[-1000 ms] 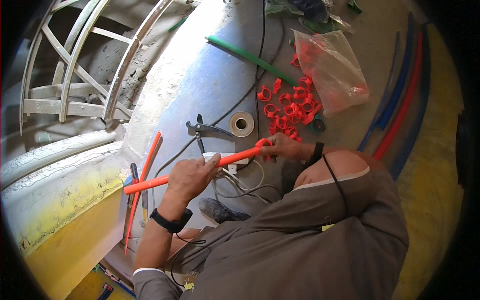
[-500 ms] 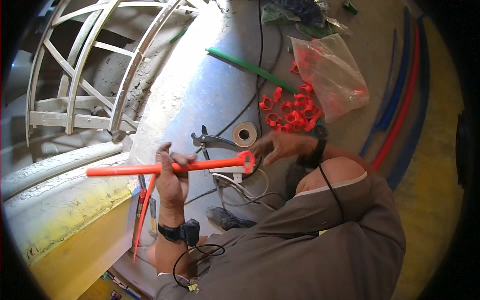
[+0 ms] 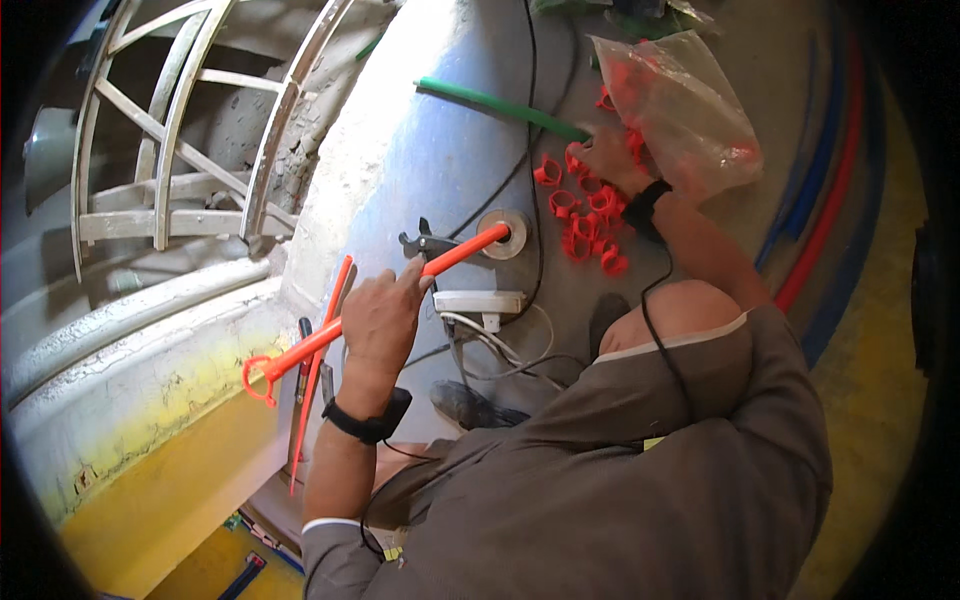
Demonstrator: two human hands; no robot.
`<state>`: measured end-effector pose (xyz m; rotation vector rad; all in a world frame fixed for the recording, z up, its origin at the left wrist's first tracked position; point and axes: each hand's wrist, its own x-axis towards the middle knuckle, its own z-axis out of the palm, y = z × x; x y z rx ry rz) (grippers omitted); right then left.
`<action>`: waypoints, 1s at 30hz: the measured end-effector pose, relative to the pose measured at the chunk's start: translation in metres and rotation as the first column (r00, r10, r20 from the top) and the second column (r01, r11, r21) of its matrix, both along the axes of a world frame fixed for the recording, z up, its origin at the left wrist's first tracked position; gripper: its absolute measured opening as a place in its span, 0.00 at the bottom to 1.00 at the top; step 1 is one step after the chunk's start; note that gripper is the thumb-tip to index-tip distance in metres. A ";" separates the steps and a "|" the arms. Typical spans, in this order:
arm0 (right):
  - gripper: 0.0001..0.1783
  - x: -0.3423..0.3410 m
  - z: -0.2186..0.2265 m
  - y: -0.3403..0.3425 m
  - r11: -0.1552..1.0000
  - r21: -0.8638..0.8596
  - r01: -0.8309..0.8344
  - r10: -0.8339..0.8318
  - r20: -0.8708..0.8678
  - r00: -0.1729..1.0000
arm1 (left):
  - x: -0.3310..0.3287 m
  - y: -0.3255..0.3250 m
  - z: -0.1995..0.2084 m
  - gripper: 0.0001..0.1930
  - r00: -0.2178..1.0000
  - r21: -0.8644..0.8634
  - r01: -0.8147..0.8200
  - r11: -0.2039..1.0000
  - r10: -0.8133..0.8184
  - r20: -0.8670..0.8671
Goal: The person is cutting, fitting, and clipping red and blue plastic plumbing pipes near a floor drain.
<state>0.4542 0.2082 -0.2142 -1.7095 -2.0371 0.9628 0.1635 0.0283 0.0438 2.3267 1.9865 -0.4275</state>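
My left hand (image 3: 380,318) is wrapped round a red plastic pipe (image 3: 465,251), held aslant above the floor. On the pipe's near left end sits a red ring-shaped clip (image 3: 271,371); its far end overlaps a roll of tape (image 3: 516,236) in this view. Over to the right, my right hand (image 3: 612,163) is down at a heap of red pipe clips (image 3: 603,200), fingers bent and touching a clip at the heap's far side. The fingertips are partly hidden among the clips. A green pipe (image 3: 490,103) ends close to these fingers.
A clear plastic bag (image 3: 695,120) of red clips lies beyond my right hand. Dark pliers (image 3: 428,240), a white power strip (image 3: 480,301) and cables lie between my arms. Another thin red pipe (image 3: 322,365) leans by my left wrist. Blue and red pipes (image 3: 825,190) line the right.
My right hand has left the pipe's end and moved far right to the clips. My left hand has swung the pipe round, so its clip-bearing end now points near left.
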 end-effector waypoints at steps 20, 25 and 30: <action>0.16 0.016 0.045 -0.083 0.697 -0.683 -0.219 -0.558 -0.708 0.432 | 0.083 0.051 -0.048 0.07 0.942 -0.302 0.037 0.953 -0.134 -0.309; 0.16 0.013 0.066 -0.090 0.716 -0.630 -0.301 -0.510 -0.766 0.391 | 0.046 0.019 0.001 0.13 0.983 -0.233 -0.152 0.960 0.124 -0.132; 0.16 0.010 0.070 -0.092 0.655 -0.618 -0.435 -0.317 -0.748 0.583 | 0.013 -0.007 -0.012 0.16 0.953 -0.238 -0.291 0.927 0.302 0.011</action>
